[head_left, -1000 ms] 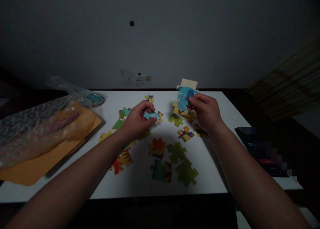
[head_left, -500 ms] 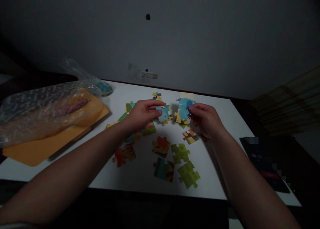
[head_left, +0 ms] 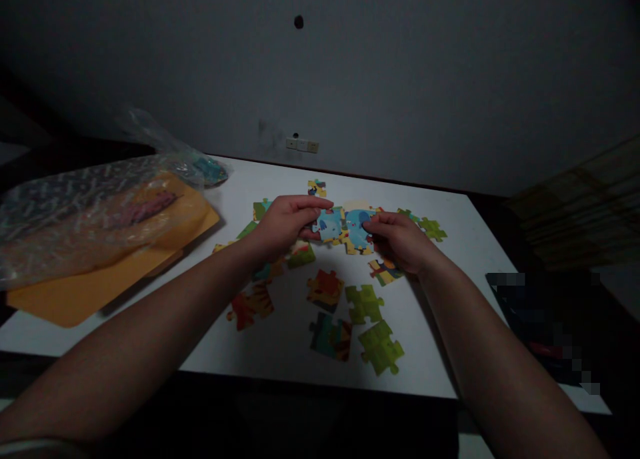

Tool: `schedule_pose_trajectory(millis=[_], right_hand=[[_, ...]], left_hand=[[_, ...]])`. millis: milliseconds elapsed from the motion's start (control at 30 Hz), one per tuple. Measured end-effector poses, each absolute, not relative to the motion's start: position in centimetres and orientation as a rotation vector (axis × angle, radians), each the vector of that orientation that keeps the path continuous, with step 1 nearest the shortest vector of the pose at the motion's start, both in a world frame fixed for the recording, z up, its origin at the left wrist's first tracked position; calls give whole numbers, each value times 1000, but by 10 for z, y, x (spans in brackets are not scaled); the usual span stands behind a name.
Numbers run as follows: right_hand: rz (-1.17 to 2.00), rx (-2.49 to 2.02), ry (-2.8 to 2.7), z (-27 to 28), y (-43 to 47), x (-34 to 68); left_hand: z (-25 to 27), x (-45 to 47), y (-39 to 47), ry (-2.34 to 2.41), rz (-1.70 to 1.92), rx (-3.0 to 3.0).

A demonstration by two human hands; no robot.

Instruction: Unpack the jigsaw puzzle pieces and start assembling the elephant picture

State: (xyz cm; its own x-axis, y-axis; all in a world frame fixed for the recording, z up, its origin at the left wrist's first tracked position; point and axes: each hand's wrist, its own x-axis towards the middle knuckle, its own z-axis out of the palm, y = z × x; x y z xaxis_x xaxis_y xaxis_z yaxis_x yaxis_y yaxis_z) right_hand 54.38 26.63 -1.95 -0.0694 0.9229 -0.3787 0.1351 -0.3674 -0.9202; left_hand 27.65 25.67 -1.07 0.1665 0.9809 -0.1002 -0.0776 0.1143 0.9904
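My left hand (head_left: 293, 224) pinches a light-blue puzzle piece (head_left: 329, 225) by its left side. In my right hand (head_left: 403, 239) is another blue puzzle piece (head_left: 359, 231), with part of an elephant and a yellow lower edge. The two pieces are held edge to edge above the table; whether they interlock I cannot tell. Below them lie an orange-red piece (head_left: 325, 289), a dark teal piece (head_left: 331, 337) and two green pieces, one (head_left: 365, 303) above the other (head_left: 381, 347). A striped orange piece (head_left: 251, 305) lies under my left forearm.
A yellow padded envelope (head_left: 195, 222) and clear bubble wrap (head_left: 90, 212) cover the left of the white table (head_left: 280, 359). More pieces lie behind my hands, such as a green one (head_left: 433, 229). A dark flat object (head_left: 530, 332) sits at the right edge.
My right hand has moved left and slightly down, bringing its elephant piece against the left hand's piece. The gap between the two has closed. Green pieces behind my right hand have come into sight.
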Motion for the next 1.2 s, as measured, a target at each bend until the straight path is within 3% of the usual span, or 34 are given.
schedule_pose_trajectory(millis=[533, 1200], right_hand=[[1324, -1184, -1093, -2, 261, 547], [1292, -1254, -1188, 1, 257, 543]], left_hand=[[-15, 278, 259, 1008, 1002, 1058], [-14, 277, 256, 995, 981, 1042]])
